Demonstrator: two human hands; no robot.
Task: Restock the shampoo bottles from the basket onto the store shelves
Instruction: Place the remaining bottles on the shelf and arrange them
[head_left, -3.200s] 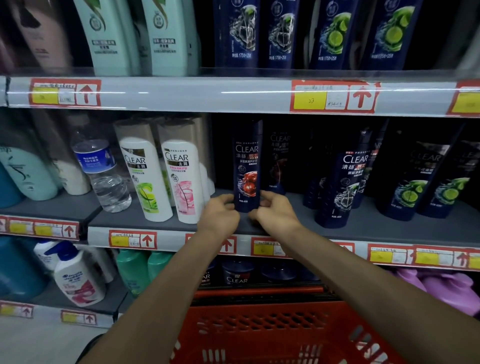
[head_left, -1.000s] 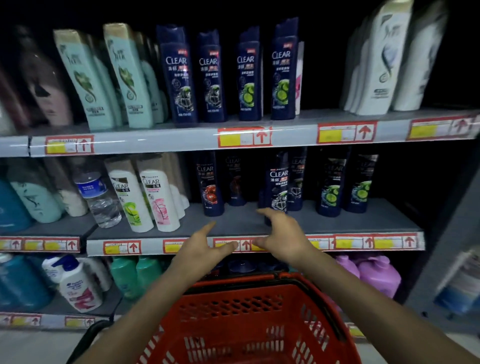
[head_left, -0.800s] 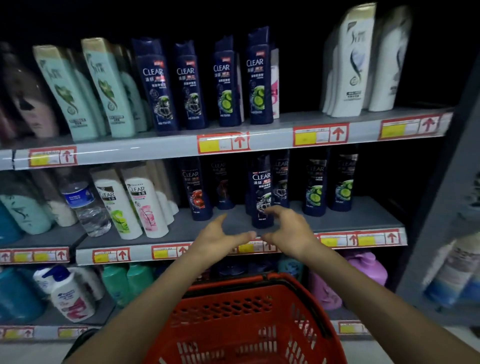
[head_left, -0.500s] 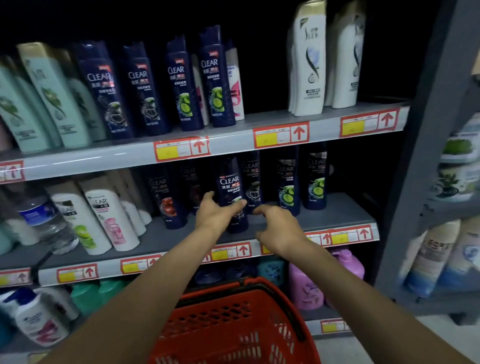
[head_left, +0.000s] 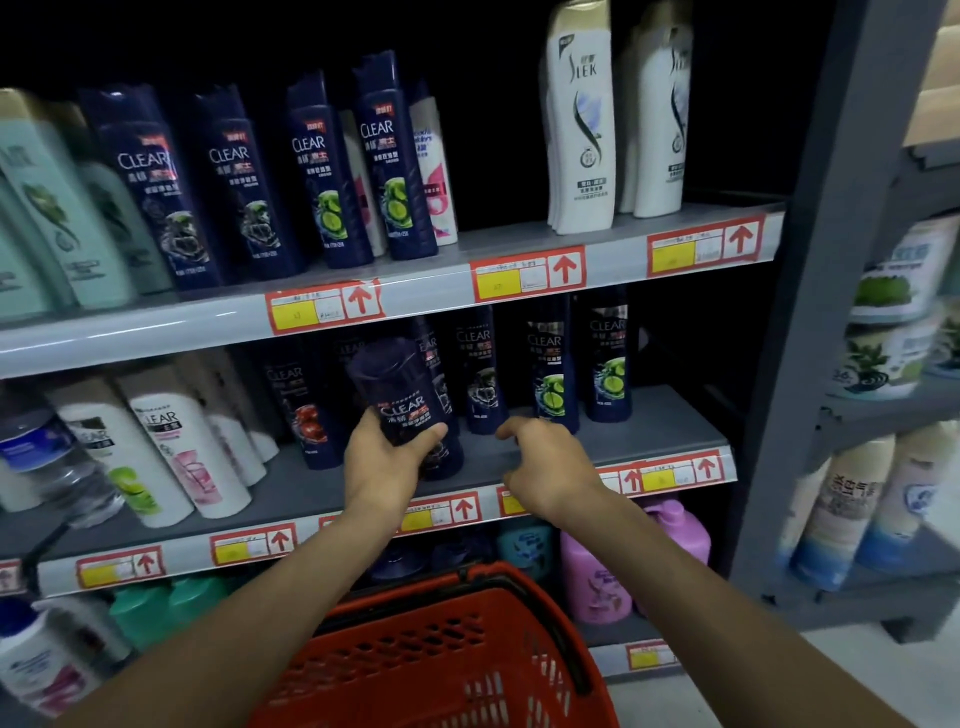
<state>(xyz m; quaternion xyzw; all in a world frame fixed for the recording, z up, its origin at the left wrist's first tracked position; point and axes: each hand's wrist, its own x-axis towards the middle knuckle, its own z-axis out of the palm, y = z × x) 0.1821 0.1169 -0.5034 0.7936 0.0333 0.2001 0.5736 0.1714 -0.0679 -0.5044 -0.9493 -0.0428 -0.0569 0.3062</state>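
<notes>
At the left of the frame, white plastic shampoo bottles (head_left: 192, 457) lean on the grey metal middle shelf (head_left: 665, 431). Near the centre the left hand (head_left: 384, 462) grips a dark blue CLEAR shampoo bottle (head_left: 405, 400) around its lower body. The bottle tips cap-first toward the camera above the shelf front, and whether its base touches the board cannot be told. Below, at bottom centre, sits the red plastic mesh basket (head_left: 441, 665). Just right of the bottle the right hand (head_left: 545, 467) hovers with loosely curled fingers, holding nothing. Behind it stand upright dark blue bottles with lime labels (head_left: 553, 374).
</notes>
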